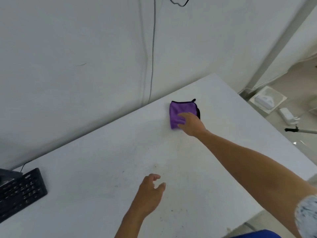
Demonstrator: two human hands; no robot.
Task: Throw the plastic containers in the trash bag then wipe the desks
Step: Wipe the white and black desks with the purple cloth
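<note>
A folded purple cloth [178, 111] with a black edge lies on the white desk [106, 152] near its far side. My right hand [191, 123] reaches out and presses flat on the cloth's near right part, fingers fairly straight. My left hand [151, 191] hovers low over the desk's near middle, fingers loosely curled, holding nothing. Small dark specks dot the desk around my left hand. No plastic container or trash bag shows in the head view.
A black keyboard [20, 191] sits at the desk's left front corner. The wall [85, 57] runs along the desk's far edge with cables hanging down it. To the right, on the floor, lie white devices [264, 101] and a pole [301, 130].
</note>
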